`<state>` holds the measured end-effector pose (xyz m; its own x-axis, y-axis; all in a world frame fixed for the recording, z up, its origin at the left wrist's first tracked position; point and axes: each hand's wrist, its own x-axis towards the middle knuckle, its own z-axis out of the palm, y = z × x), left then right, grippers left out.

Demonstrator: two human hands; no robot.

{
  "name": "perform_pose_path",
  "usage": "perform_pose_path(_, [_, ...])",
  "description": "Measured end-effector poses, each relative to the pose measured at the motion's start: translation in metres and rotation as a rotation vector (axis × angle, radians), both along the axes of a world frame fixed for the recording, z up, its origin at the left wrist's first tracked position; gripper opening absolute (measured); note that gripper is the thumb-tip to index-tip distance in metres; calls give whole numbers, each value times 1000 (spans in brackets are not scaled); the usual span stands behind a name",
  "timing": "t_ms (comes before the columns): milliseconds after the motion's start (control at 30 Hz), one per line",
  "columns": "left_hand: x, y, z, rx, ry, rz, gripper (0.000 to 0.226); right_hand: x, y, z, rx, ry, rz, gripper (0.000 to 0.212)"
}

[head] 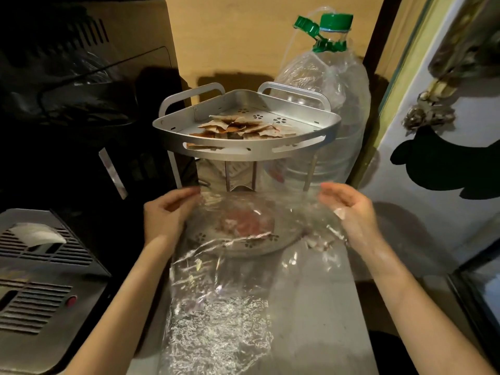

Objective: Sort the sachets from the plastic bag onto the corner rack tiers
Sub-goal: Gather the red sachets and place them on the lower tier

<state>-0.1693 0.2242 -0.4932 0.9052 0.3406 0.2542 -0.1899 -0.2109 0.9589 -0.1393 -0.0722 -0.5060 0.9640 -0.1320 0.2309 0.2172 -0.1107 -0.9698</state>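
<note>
We are pinching the clear plastic bag (216, 266) with our left hand (165, 215) and right hand (349, 209), stretching it before the corner rack (243, 147), whose top tier is carrying sachets (243, 128).

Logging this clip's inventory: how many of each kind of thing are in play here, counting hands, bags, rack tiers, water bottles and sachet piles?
Hands: 2, left hand and right hand, each holding an edge of the bag
Clear plastic bag: 1
Corner rack tiers: 2, top tier and lower tier
Large water bottle: 1
Sachet piles: 2, brown sachets on top, reddish sachets below
Total: 8
</note>
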Motion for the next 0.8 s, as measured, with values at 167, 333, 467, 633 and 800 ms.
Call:
perform_pose_path(167, [-9,5,11,-148,18,-163,29,-18,-8,11,14,22,24,20])
perform_pose_path(333, [-20,8,3,-155,110,-231,37,-35,-19,9,59,110,122,22])
perform_pose_path(467, [-34,10,-4,-243,183,-336,39,-42,-29,5,76,142,171,27])
perform_pose_path(633, [-47,12,-24,-361,352,-372,43,-48,-34,-12,189,377,271,32])
perform_pose_path(800, [-70,15,-68,-538,466,-201,40,-50,-30,-44,326,695,248,55])
